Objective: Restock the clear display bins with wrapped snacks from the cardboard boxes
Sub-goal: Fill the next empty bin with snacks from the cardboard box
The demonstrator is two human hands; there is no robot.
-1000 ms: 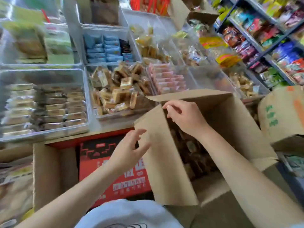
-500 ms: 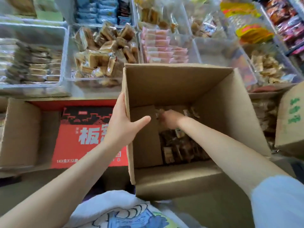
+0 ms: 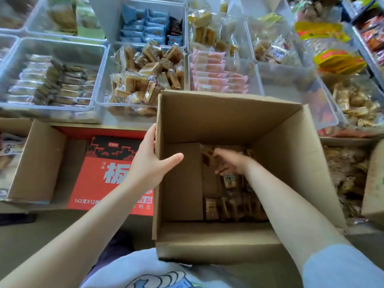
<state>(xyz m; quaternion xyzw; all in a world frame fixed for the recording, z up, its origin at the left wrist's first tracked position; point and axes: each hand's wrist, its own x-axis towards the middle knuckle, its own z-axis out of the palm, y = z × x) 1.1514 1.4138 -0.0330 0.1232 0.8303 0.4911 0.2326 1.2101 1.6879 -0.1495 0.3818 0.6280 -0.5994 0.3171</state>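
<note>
An open cardboard box [image 3: 228,119] stands in front of me with brown wrapped snacks [image 3: 230,204] lying at its bottom. My left hand [image 3: 149,163] holds the box's left wall, thumb inside and fingers outside. My right hand [image 3: 230,163] reaches deep into the box and its fingers curl round a few of the wrapped snacks; motion blur hides the exact hold. Beyond the box stands a clear bin [image 3: 99,100] heaped with similar brown wrapped snacks [image 3: 145,75].
More clear bins hold flat dark bars [image 3: 54,80], pink packets [image 3: 216,75] and blue packets [image 3: 145,26]. A red printed carton [image 3: 108,173] sits in an open box on the left. Another box of snacks [image 3: 345,173] is at right, shelves behind it.
My right hand went from the box's top flap down into the box onto the snacks. My left hand moved onto the left wall. The view tilted down.
</note>
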